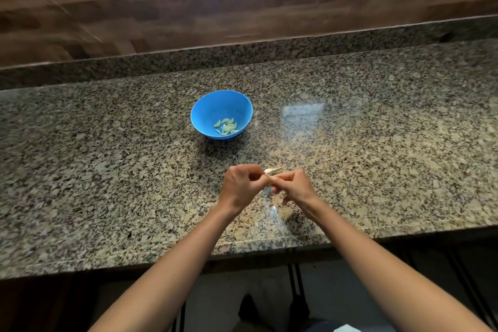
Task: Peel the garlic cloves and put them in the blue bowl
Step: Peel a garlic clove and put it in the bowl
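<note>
A blue bowl (200,112) stands on the granite counter, a little beyond my hands. Several pale peeled garlic cloves (226,126) lie in its bottom. My left hand (238,186) and my right hand (293,187) meet above the counter's near part, both pinching one garlic clove (272,170). Only the clove's whitish tip with its papery skin sticks out above the fingers; the rest is hidden by them.
The speckled granite counter (107,170) runs the full width, with a raised granite ledge and a wooden wall behind. Its front edge lies just under my forearms. Thin bits of garlic skin (269,197) lie under my hands.
</note>
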The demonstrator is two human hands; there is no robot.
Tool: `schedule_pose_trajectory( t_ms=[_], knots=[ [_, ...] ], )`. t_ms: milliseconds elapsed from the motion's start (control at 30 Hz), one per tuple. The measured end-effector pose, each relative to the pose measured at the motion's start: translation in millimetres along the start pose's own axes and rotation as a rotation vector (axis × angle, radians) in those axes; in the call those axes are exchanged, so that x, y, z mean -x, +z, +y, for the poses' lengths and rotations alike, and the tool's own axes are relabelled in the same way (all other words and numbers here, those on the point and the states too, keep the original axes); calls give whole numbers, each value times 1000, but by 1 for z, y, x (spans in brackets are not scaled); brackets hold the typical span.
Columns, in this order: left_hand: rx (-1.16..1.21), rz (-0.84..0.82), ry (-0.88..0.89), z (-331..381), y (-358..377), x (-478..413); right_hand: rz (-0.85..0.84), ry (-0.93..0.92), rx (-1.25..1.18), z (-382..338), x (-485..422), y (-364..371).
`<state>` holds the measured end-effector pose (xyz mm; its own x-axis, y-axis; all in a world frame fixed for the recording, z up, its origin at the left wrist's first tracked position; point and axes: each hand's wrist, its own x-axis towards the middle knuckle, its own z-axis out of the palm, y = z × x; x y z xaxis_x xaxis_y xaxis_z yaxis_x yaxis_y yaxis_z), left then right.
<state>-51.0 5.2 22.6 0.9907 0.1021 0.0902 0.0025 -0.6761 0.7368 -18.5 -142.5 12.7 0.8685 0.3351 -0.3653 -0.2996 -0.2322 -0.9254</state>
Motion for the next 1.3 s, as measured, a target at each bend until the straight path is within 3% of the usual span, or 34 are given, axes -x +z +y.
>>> schedule_pose_trajectory(
  t_ms=[167,267,333,467,533,833,967,1300],
  knots=[
    [54,65,-119,-8,6,7,53,-69,121,4,-1,5],
    [218,210,-300,-17,1,8,50,-67,195,15,-1,3],
    [221,145,-360,-26,-3,10,21,-69,183,22,1,2],
    [412,-80,-357,-21,-2,19,20,-117,245,22,1,6],
    [441,-82,-326,-15,-1,20,24,-121,272,20,1,8],
    [150,-46,-254,-11,4,23,64,-141,323,16,5,9],
    [166,-19,-233,-11,3,26,29,-167,435,18,6,11],
    [369,-17,-331,-18,0,27,76,-182,414,16,2,14]
  ],
)
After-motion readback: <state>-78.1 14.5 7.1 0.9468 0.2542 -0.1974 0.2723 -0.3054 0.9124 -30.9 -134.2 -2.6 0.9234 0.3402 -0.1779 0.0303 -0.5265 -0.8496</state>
